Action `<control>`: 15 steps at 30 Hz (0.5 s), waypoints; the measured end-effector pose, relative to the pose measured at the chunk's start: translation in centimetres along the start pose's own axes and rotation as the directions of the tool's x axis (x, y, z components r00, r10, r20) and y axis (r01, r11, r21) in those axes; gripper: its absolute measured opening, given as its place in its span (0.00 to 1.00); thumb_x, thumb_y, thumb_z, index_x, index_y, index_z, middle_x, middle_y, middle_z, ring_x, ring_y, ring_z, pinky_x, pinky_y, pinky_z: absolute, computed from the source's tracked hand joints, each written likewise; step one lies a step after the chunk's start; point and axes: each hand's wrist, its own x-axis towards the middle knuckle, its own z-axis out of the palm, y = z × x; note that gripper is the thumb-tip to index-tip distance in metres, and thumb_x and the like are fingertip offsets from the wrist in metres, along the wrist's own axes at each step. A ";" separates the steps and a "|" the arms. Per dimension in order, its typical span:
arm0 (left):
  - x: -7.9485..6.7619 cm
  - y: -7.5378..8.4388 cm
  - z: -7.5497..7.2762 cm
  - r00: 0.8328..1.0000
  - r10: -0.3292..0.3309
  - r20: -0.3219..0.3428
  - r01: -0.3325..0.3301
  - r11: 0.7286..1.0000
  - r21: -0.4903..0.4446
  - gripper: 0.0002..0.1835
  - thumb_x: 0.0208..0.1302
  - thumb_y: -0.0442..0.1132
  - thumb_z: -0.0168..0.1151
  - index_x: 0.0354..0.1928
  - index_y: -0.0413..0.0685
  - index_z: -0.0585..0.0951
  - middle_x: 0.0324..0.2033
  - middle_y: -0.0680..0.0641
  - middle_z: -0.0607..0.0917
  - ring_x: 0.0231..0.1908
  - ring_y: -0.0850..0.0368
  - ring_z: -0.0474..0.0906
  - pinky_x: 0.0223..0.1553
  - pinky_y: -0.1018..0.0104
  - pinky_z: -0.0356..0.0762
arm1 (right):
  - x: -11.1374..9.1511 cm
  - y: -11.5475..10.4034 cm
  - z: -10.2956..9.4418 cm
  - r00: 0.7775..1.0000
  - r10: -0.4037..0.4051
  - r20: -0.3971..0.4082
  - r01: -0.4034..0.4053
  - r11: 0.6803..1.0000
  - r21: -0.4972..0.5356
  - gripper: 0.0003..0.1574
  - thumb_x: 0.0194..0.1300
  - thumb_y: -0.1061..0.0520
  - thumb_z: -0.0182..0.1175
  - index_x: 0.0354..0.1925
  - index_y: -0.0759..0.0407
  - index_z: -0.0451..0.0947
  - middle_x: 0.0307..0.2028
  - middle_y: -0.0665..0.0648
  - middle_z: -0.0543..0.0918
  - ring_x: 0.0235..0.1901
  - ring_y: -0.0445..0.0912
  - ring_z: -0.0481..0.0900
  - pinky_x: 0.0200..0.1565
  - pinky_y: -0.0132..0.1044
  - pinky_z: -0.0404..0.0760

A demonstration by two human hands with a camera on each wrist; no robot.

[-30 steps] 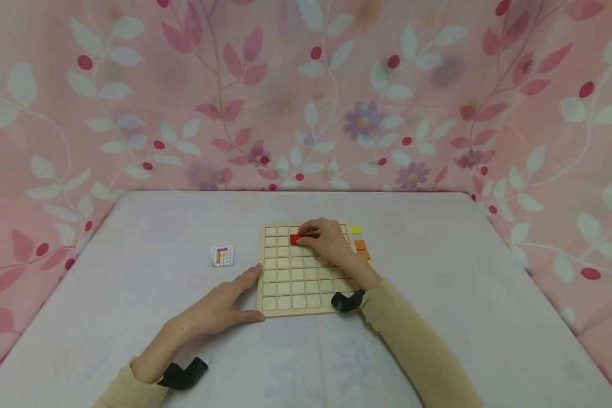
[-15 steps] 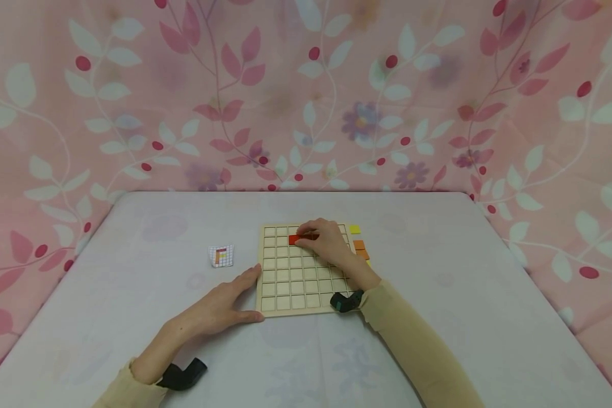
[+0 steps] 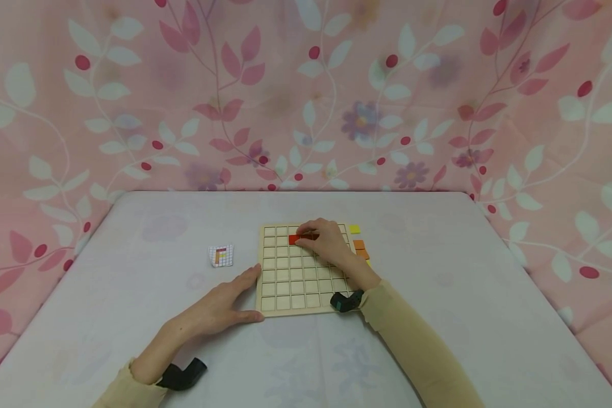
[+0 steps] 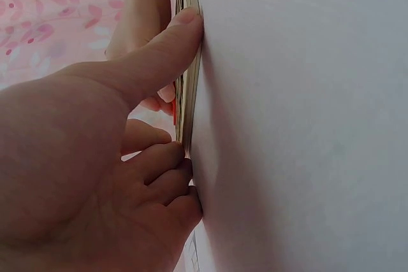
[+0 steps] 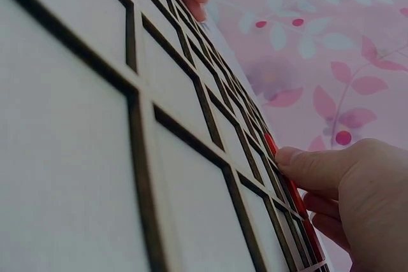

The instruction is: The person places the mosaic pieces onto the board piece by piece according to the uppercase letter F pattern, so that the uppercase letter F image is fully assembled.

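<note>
A pale wooden grid board [image 3: 283, 289] lies flat on the table. My left hand [image 3: 211, 306] rests at its left side, thumb and fingers spread along the edge. In the left wrist view the thumb [image 4: 182, 27] touches the board's edge. My right hand [image 3: 328, 241] reaches over the upper rows, thumb and fingers bent together at a red tile [image 3: 292, 239] in the second row from the top. The right wrist view shows that thumb [image 5: 293, 157] against a strip of red [image 5: 312, 237] running along the grid. The hand covers part of the red.
Left of the board lies a small paper card [image 3: 221, 256] printed with a coloured grid pattern. Along the right edge are orange tiles [image 3: 359, 245] and a yellow tile [image 3: 355, 229]. Black wrist cameras [image 3: 183, 374] sit on both wrists. A floral cloth [image 3: 306, 113] hangs behind the table.
</note>
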 end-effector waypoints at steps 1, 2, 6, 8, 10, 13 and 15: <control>0.0 0.0 0.0 1.000 0.001 0.000 -0.001 1.000 0.000 0.55 0.57 0.58 0.72 0.79 0.48 0.53 0.78 0.45 0.56 0.77 0.45 0.51 0.73 0.42 0.56 | 0.0 0.0 0.0 1.000 -0.002 -0.001 0.002 1.000 -0.001 0.13 0.60 0.55 0.73 0.44 0.55 0.87 0.41 0.54 0.87 0.45 0.49 0.83 0.49 0.41 0.83; 0.0 0.0 0.0 1.000 0.003 0.000 -0.003 1.000 -0.001 0.55 0.57 0.58 0.72 0.79 0.48 0.53 0.78 0.45 0.56 0.77 0.45 0.51 0.73 0.42 0.56 | 0.0 0.0 0.0 1.000 -0.005 -0.002 0.005 1.000 -0.001 0.13 0.60 0.55 0.73 0.44 0.55 0.87 0.41 0.54 0.88 0.45 0.48 0.83 0.49 0.41 0.83; -0.1 0.1 -0.1 1.000 0.008 -0.002 -0.008 1.000 0.001 0.55 0.58 0.58 0.72 0.79 0.48 0.53 0.78 0.45 0.56 0.77 0.45 0.51 0.73 0.43 0.56 | 0.1 0.0 0.0 1.000 -0.012 -0.005 0.012 1.000 0.003 0.13 0.60 0.56 0.73 0.44 0.56 0.87 0.41 0.54 0.88 0.45 0.48 0.83 0.49 0.41 0.82; -0.1 0.1 -0.1 1.000 0.010 -0.002 -0.010 1.000 0.002 0.55 0.58 0.58 0.71 0.79 0.48 0.53 0.78 0.46 0.56 0.77 0.46 0.51 0.73 0.43 0.56 | 0.1 0.0 0.0 1.000 -0.010 -0.005 0.011 1.000 0.007 0.13 0.60 0.56 0.73 0.44 0.56 0.88 0.41 0.54 0.88 0.45 0.48 0.83 0.49 0.41 0.82; -0.1 0.1 -0.1 1.000 0.010 -0.001 -0.010 1.000 0.000 0.55 0.58 0.58 0.72 0.79 0.48 0.53 0.78 0.46 0.56 0.77 0.46 0.51 0.73 0.43 0.56 | 0.1 0.0 0.0 1.000 -0.007 -0.006 0.007 1.000 0.009 0.13 0.60 0.56 0.73 0.44 0.56 0.88 0.41 0.54 0.88 0.44 0.48 0.83 0.49 0.41 0.82; -0.1 0.1 -0.1 1.000 0.010 0.000 -0.010 1.000 -0.002 0.55 0.57 0.58 0.72 0.79 0.48 0.53 0.78 0.46 0.56 0.77 0.46 0.51 0.73 0.43 0.56 | 0.1 0.0 0.0 1.000 -0.004 -0.006 0.004 1.000 0.006 0.12 0.60 0.56 0.73 0.44 0.56 0.88 0.41 0.54 0.88 0.44 0.48 0.83 0.48 0.41 0.82; -0.1 0.1 0.0 1.000 0.009 0.000 -0.009 1.000 -0.004 0.55 0.57 0.58 0.72 0.79 0.49 0.53 0.78 0.46 0.56 0.77 0.46 0.51 0.73 0.43 0.56 | 0.0 -0.1 0.0 1.000 -0.001 -0.004 0.001 1.000 0.003 0.12 0.60 0.56 0.72 0.44 0.56 0.88 0.41 0.54 0.88 0.44 0.48 0.83 0.48 0.41 0.82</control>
